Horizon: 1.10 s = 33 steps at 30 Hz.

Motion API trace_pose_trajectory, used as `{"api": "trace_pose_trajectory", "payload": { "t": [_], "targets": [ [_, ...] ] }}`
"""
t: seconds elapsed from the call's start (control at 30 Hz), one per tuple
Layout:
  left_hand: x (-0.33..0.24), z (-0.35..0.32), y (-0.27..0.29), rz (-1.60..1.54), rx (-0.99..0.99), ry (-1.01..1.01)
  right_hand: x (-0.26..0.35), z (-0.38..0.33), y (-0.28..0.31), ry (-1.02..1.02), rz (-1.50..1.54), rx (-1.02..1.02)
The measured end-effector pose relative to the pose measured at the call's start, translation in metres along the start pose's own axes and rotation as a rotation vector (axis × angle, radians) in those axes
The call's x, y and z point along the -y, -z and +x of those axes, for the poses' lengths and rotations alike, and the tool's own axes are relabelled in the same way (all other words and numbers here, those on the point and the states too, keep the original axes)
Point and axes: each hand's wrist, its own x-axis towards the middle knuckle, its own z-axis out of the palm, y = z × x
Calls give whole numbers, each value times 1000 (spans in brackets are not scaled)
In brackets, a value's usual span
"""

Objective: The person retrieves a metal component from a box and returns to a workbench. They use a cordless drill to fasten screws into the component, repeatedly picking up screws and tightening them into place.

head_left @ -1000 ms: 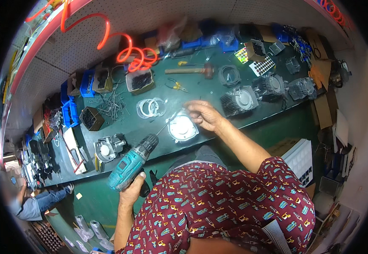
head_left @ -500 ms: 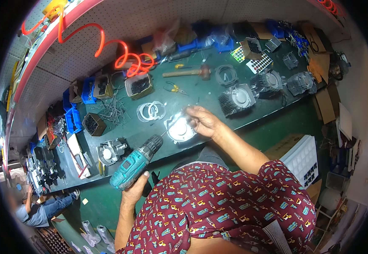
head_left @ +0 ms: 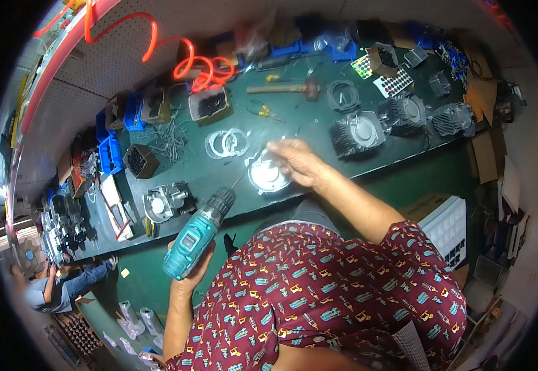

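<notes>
From where I stand, the person's left hand is wrapped round a teal and black cordless drill, most of its fingers and the drill's grip hidden behind the body. The thin bit points at a round, silvery metal cover lying near the close edge of the dark green workbench; I can't tell whether the tip touches it.

The right hand is over the cover's far right side, fingers bent and blurred, covering part of the rim. I can't make out whether they pinch anything. Glare washes out the cover's face.

Farther off, an open brown cardboard box holds a heap of small black pieces. To the left, a second, dark brown cardboard box has small dark pieces in it too; beside it, the contents of an open blue plastic bin are hard to read. At the far right, a tilted brown carton contains dark bits. Clear plastic bags blur the bench's far edge.
</notes>
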Motion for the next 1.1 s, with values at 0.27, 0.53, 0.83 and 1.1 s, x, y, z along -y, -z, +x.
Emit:
{"api": "trace_pose_trajectory", "payload": {
  "t": [0.27, 0.53, 0.83, 1.1],
  "targets": [
    [-87, 53, 30, 65, 251, 29, -12, 14, 52, 467, -766, -341],
    [-108, 77, 19, 407, 426, 139, -32, 5, 42, 640, -1272, -387],
    [-141, 141, 23, 589, 660, 106, -45, 11, 52, 750, -1262, -326],
    [-160, 181, 20, 551, 745, 233, -51, 14, 52, 780, -1235, -326]
  ]
}}
